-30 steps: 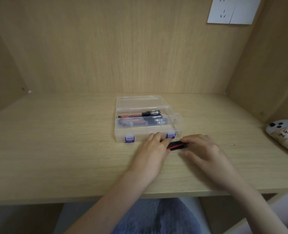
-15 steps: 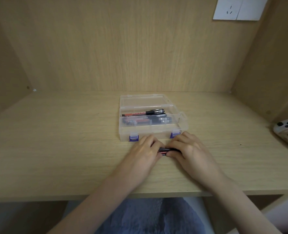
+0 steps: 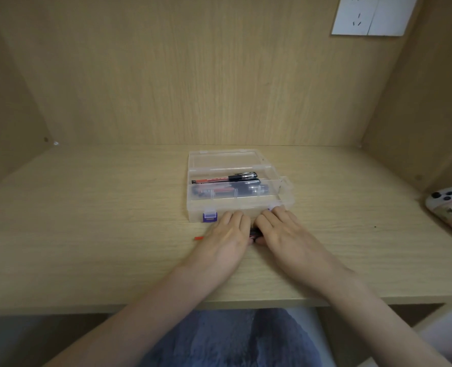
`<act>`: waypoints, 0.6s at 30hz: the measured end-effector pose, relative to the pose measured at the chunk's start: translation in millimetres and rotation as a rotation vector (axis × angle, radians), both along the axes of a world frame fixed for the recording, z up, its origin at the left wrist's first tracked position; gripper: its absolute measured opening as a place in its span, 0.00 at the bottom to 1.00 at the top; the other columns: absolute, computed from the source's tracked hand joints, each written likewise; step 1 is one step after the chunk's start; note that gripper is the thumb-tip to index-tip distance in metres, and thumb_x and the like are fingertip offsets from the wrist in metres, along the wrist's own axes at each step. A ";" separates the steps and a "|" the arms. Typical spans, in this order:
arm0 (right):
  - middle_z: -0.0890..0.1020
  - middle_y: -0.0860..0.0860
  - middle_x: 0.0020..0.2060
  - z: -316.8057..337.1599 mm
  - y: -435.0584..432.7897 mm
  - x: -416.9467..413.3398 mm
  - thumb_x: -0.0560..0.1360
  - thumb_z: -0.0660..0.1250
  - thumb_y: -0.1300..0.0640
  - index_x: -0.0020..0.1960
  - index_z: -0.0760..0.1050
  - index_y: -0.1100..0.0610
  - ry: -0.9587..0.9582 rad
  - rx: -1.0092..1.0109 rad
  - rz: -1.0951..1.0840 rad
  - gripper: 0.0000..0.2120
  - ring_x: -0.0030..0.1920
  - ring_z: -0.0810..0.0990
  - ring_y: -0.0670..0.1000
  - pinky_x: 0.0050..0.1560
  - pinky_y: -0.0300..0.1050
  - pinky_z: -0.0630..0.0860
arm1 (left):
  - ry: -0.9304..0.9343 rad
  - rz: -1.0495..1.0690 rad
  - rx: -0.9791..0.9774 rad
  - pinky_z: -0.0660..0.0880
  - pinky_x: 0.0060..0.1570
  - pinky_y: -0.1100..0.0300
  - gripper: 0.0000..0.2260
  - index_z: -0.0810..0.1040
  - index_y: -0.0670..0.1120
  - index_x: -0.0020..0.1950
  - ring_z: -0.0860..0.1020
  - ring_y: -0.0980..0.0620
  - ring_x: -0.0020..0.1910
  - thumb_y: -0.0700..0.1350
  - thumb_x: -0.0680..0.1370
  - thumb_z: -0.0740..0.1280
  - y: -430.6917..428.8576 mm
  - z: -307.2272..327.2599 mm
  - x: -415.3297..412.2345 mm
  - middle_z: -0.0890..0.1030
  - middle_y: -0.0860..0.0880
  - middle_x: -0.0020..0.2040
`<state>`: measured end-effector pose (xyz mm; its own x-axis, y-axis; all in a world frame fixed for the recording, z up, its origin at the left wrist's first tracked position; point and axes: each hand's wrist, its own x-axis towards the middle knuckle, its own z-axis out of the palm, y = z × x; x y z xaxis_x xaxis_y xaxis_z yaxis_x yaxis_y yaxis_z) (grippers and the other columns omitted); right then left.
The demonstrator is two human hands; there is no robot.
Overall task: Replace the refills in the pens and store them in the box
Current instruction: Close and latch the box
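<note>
Together, hands (image 3: 227, 235) (image 3: 282, 234) pinch a slim pen (image 3: 255, 232) beside clear plastic box (image 3: 235, 209).

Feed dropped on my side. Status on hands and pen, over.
Both hands on one pen: left hand and right hand grip it on the desk. A red end pokes out past the left hand. Open box just ahead, pens inside, nothing between.

The clear box (image 3: 243, 209) is open, lid (image 3: 225, 158) flat at 12 o'clock. Pens (image 3: 223, 178) lie crosswise inside. One dark pen (image 3: 255, 233), mostly hidden, lies at its 6 o'clock.
</note>
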<state>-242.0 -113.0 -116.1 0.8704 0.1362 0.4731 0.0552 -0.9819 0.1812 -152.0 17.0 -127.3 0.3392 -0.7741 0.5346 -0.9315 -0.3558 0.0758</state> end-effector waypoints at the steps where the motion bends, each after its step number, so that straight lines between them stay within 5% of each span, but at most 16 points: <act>1: 0.73 0.51 0.38 -0.2 0.9 0.5 0.73 0.62 0.60 0.44 0.66 0.54 -0.008 0.010 -0.004 0.04 0.41 0.72 0.53 0.49 0.46 0.64 | -0.025 0.016 -0.009 0.74 0.32 0.59 0.04 0.68 0.44 0.41 0.75 0.48 0.34 0.44 0.72 0.59 0.4 0.3 -0.7 0.74 0.46 0.36; 5: 0.74 0.51 0.35 -0.4 0.2 2.6 0.70 0.70 0.62 0.42 0.69 0.55 -0.022 -0.008 -0.026 0.09 0.38 0.74 0.54 0.50 0.47 0.64 | -0.020 -0.005 -0.021 0.73 0.30 0.57 0.07 0.70 0.43 0.39 0.75 0.46 0.32 0.39 0.68 0.69 -1.3 -2.5 0.4 0.74 0.45 0.34; 8: 0.74 0.52 0.33 2.6 1.9 4.0 0.71 0.66 0.62 0.40 0.70 0.55 -0.039 -0.057 -0.019 0.05 0.36 0.74 0.54 0.50 0.46 0.64 | -0.064 0.016 -0.010 0.73 0.31 0.57 0.04 0.71 0.44 0.40 0.74 0.47 0.33 0.42 0.71 0.58 -1.6 -6.3 1.7 0.74 0.47 0.35; 10: 0.74 0.51 0.33 2.9 3.7 4.0 0.73 0.61 0.61 0.39 0.70 0.55 -0.032 -0.064 -0.018 0.04 0.36 0.73 0.54 0.54 0.47 0.65 | -0.059 0.006 -0.005 0.73 0.33 0.56 0.01 0.72 0.44 0.40 0.74 0.47 0.34 0.40 0.71 0.63 -0.9 -7.8 2.2 0.74 0.46 0.36; 13: 0.73 0.51 0.32 4.3 4.5 4.4 0.73 0.56 0.62 0.39 0.70 0.55 -0.055 -0.068 -0.003 0.06 0.35 0.74 0.54 0.59 0.48 0.64 | -0.077 0.032 -0.014 0.71 0.33 0.57 0.12 0.70 0.45 0.42 0.75 0.48 0.33 0.37 0.66 0.71 0.6 -4.5 -0.1 0.74 0.47 0.35; 18: 0.76 0.53 0.27 38.3 -0.9 22.3 0.72 0.61 0.63 0.43 0.72 0.60 -0.096 -0.091 -0.047 0.03 0.30 0.77 0.56 0.59 0.50 0.62 | -0.133 0.052 0.013 0.70 0.28 0.57 0.16 0.72 0.41 0.40 0.75 0.44 0.29 0.32 0.60 0.77 -4.6 40.8 18.0 0.75 0.43 0.34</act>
